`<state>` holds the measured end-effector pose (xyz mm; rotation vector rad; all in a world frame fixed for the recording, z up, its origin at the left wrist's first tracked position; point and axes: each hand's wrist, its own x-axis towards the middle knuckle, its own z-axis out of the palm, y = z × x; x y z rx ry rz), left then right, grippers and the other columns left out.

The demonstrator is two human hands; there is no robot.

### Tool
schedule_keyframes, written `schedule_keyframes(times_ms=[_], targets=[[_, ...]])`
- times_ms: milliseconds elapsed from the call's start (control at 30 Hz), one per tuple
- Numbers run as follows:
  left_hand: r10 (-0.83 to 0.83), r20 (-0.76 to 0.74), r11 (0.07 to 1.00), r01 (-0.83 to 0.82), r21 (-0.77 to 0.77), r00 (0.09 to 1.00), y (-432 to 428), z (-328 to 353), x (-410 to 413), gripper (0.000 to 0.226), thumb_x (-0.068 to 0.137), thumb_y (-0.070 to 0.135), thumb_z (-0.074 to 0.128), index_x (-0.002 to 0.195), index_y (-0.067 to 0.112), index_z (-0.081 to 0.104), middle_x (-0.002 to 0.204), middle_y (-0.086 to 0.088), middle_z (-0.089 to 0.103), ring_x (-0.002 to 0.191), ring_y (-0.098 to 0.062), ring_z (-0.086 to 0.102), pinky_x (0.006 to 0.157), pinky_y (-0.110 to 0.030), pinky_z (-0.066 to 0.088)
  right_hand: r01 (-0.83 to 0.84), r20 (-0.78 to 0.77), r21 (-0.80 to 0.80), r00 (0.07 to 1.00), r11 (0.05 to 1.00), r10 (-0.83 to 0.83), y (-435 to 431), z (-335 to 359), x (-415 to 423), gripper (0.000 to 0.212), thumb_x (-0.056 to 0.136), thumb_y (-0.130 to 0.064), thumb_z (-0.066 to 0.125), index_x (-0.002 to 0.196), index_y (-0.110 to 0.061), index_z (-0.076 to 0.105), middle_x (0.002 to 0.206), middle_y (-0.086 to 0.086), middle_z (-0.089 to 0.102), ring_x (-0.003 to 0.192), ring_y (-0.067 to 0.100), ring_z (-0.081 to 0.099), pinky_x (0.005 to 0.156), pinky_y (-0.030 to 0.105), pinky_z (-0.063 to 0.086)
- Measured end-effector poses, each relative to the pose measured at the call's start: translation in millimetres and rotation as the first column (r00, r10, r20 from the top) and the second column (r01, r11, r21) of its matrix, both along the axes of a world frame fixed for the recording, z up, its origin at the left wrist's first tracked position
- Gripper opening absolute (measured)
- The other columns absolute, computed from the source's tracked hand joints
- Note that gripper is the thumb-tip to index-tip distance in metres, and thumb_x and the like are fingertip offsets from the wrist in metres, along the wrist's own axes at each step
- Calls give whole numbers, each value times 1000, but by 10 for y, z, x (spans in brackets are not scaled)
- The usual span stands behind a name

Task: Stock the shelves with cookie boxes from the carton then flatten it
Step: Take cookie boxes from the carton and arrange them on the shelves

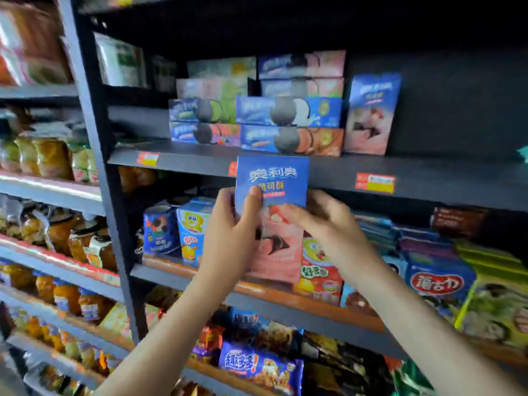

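Note:
I hold a blue and pink cookie box (273,184) upright in front of the dark shelf edge (428,181). My left hand (233,232) grips its left side with the thumb across the front. My right hand (328,224) holds its right side with fingers on the front. On the shelf above, a matching upright cookie box (371,115) stands to the right of stacked flat cookie boxes (291,125). The carton is out of view.
Dark open shelf space (457,110) lies right of the upright box. Price tags (375,182) hang on the shelf edge. Snack boxes (177,230) and bags (440,284) fill the shelf below. Jars and bread (51,158) sit on the left rack.

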<state>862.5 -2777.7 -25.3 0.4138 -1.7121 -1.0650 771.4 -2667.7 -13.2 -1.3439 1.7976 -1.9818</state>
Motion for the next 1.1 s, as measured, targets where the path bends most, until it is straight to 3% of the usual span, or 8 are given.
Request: schedule_keyframes(times_ms=[267,400,567,667,767,833,900,1100], targets=[[-56,-98,991,43,-130,994,237,1168,-432,35,91,52,47,97,19,58,85,10,61,78,-7,57,68,-28,43,38,-133,-68,990,997,-46,356,1136,-376,28,84,-32,68,107,-15,70,103,-1,73,102,16,67,101,43,45],[-89,13,982,89,-164,996,281,1436,-801,34,92,47,48,97,14,57,83,3,58,81,-18,58,69,-33,45,135,-158,-20,978,991,-137,495,1510,-735,29,85,-38,66,103,-15,72,98,1,74,96,21,69,98,48,48],[-92,149,965,125,-232,985,315,1482,-1236,27,91,31,54,110,12,56,102,2,61,99,-19,56,79,-28,41,314,-179,22,935,949,-305,539,1637,-1282,18,86,-35,66,93,-20,70,90,-2,74,86,17,69,85,36,52],[-70,308,944,163,-288,949,331,1484,-1453,9,91,25,52,85,18,54,97,-8,61,86,-23,52,69,-29,39,424,-184,75,895,903,-405,539,1598,-1576,19,83,-36,68,95,-21,68,101,1,71,94,18,66,88,41,52],[-41,505,912,239,-333,862,374,1462,-1649,23,92,20,49,70,16,43,78,-7,52,73,-25,46,55,-28,34,455,-202,166,884,875,-422,537,1499,-1790,14,80,-33,72,87,-26,62,104,1,69,92,16,63,83,36,51],[-58,606,889,318,-331,793,414,1405,-1751,21,94,24,48,92,4,54,74,-2,52,68,-20,49,54,-25,31,493,-218,198,865,847,-452,532,1431,-1902,28,76,-40,74,96,-25,61,106,-2,67,96,16,63,86,35,52],[-49,664,867,361,-342,746,406,1339,-1843,32,94,30,47,113,6,55,95,-5,61,79,-17,55,62,-24,36,512,-253,239,853,825,-457,522,1395,-1975,36,75,-41,74,103,-24,61,106,-4,67,97,16,62,85,35,52],[0,670,875,324,-360,743,381,1302,-1927,35,90,16,49,124,7,54,107,-6,56,88,-17,47,70,-24,36,561,-345,392,824,729,-449,452,1361,-2033,23,81,-26,67,96,-12,57,97,5,62,69,13,51,61,26,44]])
